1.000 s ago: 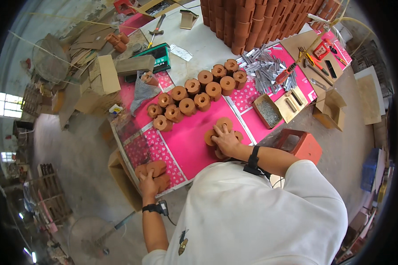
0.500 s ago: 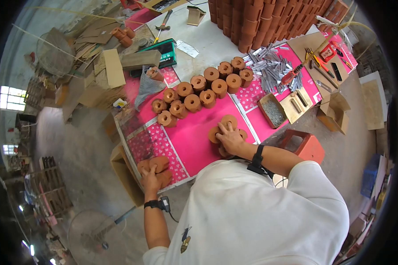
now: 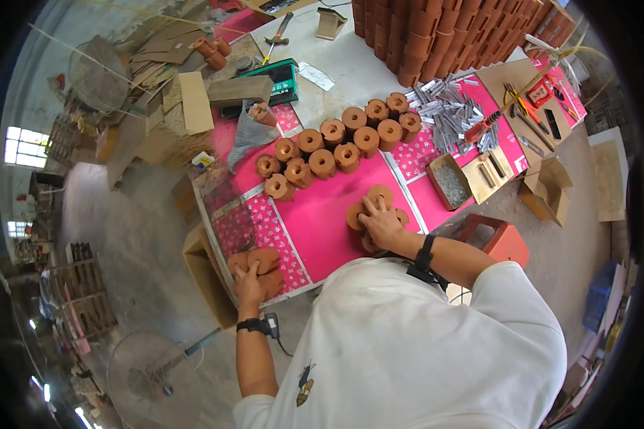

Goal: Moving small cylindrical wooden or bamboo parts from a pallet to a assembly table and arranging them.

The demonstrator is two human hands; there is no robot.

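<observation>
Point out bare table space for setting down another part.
Free: pink tabletop between the left hand and right hand; white surface between the paper and tall terracotta stack.
Crowded: right side, with metal strips, screwdriver, pliers.

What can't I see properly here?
All in the head view:
Round brown clay-like pieces: partly covered by the right hand.
Rounded brown clay-like blocks: partly covered by the left hand.
Tall reddish-brown stack: cut off by the upper edge.
Tiny grey bits in the brown box: too small to count.
</observation>
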